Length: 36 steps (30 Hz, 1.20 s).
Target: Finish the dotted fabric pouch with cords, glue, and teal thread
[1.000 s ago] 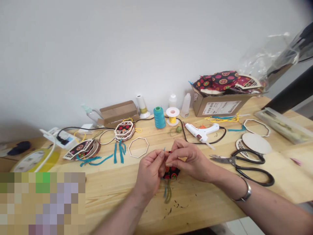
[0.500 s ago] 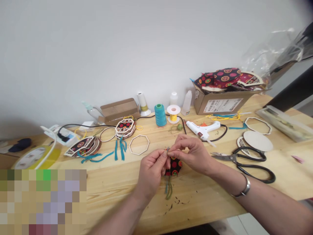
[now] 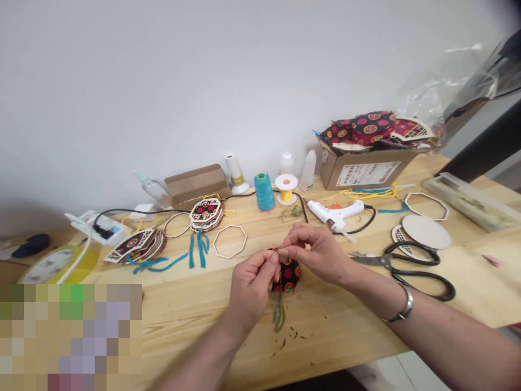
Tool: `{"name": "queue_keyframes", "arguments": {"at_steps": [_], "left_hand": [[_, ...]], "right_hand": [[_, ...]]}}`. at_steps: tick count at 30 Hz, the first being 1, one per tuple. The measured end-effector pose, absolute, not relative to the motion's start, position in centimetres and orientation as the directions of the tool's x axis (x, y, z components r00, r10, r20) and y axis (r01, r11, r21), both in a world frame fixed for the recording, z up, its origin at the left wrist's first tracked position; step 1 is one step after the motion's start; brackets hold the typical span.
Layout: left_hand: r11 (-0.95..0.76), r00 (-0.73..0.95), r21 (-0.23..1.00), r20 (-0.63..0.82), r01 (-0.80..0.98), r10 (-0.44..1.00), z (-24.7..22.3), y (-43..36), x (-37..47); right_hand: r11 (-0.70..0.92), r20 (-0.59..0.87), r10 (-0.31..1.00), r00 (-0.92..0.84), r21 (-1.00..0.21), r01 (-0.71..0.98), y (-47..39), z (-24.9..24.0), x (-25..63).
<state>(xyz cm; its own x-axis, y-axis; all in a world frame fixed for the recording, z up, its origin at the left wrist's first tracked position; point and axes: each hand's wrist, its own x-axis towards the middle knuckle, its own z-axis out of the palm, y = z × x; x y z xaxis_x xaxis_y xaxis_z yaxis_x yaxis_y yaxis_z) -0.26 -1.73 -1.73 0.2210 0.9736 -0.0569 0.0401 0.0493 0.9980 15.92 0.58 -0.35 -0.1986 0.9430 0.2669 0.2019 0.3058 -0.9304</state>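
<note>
Thumb and fingers of my left hand (image 3: 254, 274) are closed in a pinch. Its tips meet those of my right hand (image 3: 311, 252), pinched too, above the table's middle. Between them is a tiny bit of what looks like thin cord, mostly covered by the fingers. Just below and behind the fingertips is a piece of black fabric (image 3: 290, 276) with red and orange round motifs, partly covered by my left fingers. Olive-green and teal cord tails (image 3: 279, 316) hang from its lower edge onto the wooden table (image 3: 195, 336).
Black-handled scissors (image 3: 385, 262) lie right of my hands, a white glue gun (image 3: 337, 214) behind them. Farther back stand a teal thread cone (image 3: 264, 191), a yellow spool (image 3: 286, 194) and a cardboard box (image 3: 358, 169) of fabric pieces. An octagonal frame (image 3: 230, 241) and stacked pieces (image 3: 207, 213) lie left.
Both hands keep their fingertips together with only a slight shift. More of the patterned fabric shows beneath the fingers. The whole view has moved a little.
</note>
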Motion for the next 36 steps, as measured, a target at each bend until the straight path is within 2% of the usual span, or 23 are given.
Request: {"name": "queue_keyframes", "arguments": {"at_steps": [3, 10, 14, 23, 36], "left_hand": [[0.045, 0.216, 0.999, -0.05, 0.031, 0.975, -1.85, -1.72, -0.21], [0.128, 0.199, 0.988, -0.108, -0.088, 0.974, -1.99, -1.6, -0.16], [0.134, 0.199, 0.986, -0.113, -0.098, 0.973, -1.97, -1.59, -0.15], [0.121, 0.186, 0.992, -0.11, -0.048, 0.976, -1.87, -1.65, -0.07], [0.072, 0.217, 0.997, -0.079, 0.04, 0.973, -1.63, -1.71, -0.19]], "right_hand": [[0.265, 0.228, 0.951, -0.211, -0.95, 0.166, 0.56, -0.21, 15.88], [-0.048, -0.048, 0.988, -0.146, -0.999, 0.004, 0.99, -0.2, 16.03], [-0.142, -0.117, 0.964, -0.237, -0.986, -0.092, 1.06, -0.62, 16.1], [-0.232, -0.173, 0.937, -0.304, -0.958, -0.17, 0.83, -0.52, 16.0], [-0.257, -0.167, 0.921, -0.351, -0.939, -0.227, 0.84, -0.95, 15.89]]}}
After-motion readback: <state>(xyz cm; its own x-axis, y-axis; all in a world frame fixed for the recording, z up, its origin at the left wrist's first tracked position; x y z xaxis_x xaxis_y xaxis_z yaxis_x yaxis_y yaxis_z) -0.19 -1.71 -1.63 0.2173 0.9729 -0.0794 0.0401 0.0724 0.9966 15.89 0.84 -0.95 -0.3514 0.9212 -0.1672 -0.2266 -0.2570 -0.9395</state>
